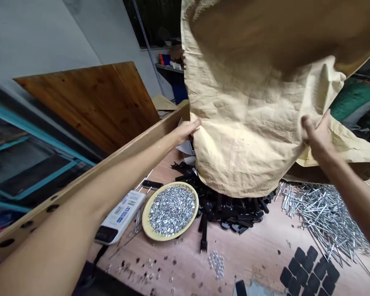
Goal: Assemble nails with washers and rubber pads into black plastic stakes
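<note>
A large crinkled brown paper sack (246, 139) hangs over the table, gripped at both sides. My left hand (188, 128) is closed on its left edge, thumb toward the front. On the other side my right hand (318, 133) pinches the paper at the right edge. Right under the sack's lower edge lies a heap of black plastic parts (225, 209), partly hidden by it. A yellow dish (145, 224) filled with small silver nuts (172, 209) stands below my left hand.
Thin metal rods (329, 213) are piled at the right. Black rounded pads (305, 269) lie at the front right, loose nuts (216, 265) at the front middle. A white box-shaped device (123, 216) rests beside a wooden rail (117, 160). Another piece of brown paper (354, 142) lies behind my right hand.
</note>
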`<state>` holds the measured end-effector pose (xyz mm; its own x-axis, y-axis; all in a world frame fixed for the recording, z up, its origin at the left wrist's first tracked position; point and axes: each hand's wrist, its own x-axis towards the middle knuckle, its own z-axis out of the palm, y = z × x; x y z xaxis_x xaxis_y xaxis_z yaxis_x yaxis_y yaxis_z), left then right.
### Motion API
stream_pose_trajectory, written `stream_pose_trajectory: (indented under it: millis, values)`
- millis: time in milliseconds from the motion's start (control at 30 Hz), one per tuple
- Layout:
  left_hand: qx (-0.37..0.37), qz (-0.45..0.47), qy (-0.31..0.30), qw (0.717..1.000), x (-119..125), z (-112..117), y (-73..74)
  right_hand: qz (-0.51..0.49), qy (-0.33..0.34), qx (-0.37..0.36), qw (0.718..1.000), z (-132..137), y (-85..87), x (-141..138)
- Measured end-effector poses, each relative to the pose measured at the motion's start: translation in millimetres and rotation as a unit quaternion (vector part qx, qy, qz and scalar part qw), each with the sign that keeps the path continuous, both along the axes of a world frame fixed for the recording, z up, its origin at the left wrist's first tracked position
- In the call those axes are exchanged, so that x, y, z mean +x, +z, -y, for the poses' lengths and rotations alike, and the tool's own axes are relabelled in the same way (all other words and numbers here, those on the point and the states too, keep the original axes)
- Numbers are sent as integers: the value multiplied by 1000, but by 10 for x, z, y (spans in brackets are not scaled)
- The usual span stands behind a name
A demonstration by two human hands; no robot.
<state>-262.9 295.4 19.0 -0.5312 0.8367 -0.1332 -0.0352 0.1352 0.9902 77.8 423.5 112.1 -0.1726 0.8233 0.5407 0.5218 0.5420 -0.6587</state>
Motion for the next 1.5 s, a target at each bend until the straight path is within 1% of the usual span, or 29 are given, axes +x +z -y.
stream_pose_trajectory:
  millis: [67,100,133,167,200,267,333,400,500,567,600,667,700,767,833,900,967,1033,1067,1133,1200,1233,1267,1300,1333,1367,1400,1433,1500]
  values:
    - [48,-23,58,997,22,-221,-22,108,-23,-6,994,395,-376,41]
    - [62,-36,88,994,40,-345,-22,156,-19,15,987,578,-552,46]
    - [72,-51,111,990,62,-462,-20,202,-1,50,978,734,-715,42]
    - [78,-66,123,987,84,-562,-21,247,16,82,965,851,-863,30]
    - [83,-82,127,985,103,-636,-29,278,21,102,955,924,-994,12]
    - [86,-131,109,982,128,-682,-70,305,9,120,945,936,-1193,-31]
    - [78,-212,74,971,145,-581,-142,297,-9,117,947,808,-1313,-79]
    - [67,-322,22,944,187,-363,-225,280,-14,107,954,616,-1375,-137]
    - [65,-465,-78,879,346,31,-352,255,-20,78,964,368,-1406,-245]
    - [52,-521,-147,839,492,232,-448,246,-27,49,968,284,-1399,-316]
    - [41,-541,-183,820,562,297,-502,245,-30,35,969,266,-1391,-345]
    - [21,-561,-225,796,667,348,-611,249,-34,16,968,264,-1372,-384]
    - [15,-565,-233,792,698,339,-659,252,-35,10,967,271,-1364,-395]
    - [12,-561,-231,795,718,271,-724,257,-34,2,966,280,-1354,-408]
    - [14,-551,-230,802,702,164,-740,254,-34,-6,966,252,-1350,-422]
    - [0,-544,-228,807,678,44,-713,250,-37,-18,967,170,-1345,-448]
    - [-44,-541,-235,806,667,-66,-651,250,-35,-35,967,55,-1328,-485]
    - [-65,-543,-237,803,680,-128,-567,255,-28,-46,966,-23,-1287,-515]
    - [-72,-542,-233,805,697,-127,-523,258,-23,-48,965,-17,-1258,-517]
    - [-78,-529,-221,815,754,-38,-452,266,-13,-36,963,127,-1209,-479]
    - [-69,-515,-230,823,831,171,-439,282,10,1,959,449,-1223,-392]
    - [-54,-520,-257,813,872,306,-461,295,30,30,955,653,-1264,-342]
    - [-31,-538,-294,789,911,446,-498,311,55,55,947,862,-1327,-294]
    - [-10,-558,-329,762,948,580,-545,329,78,68,939,1056,-1403,-254]
    - [2,-572,-350,742,981,695,-596,345,94,69,931,1220,-1483,-226]
    - [7,-581,-362,729,1009,781,-644,360,105,66,925,1339,-1560,-211]
    - [6,-586,-366,722,1033,831,-687,372,111,60,920,1407,-1628,-210]
    - [-1,-589,-363,722,1051,844,-723,380,111,52,917,1424,-1685,-218]
    - [-19,-591,-343,730,1074,780,-776,387,102,41,916,1336,-1764,-254]
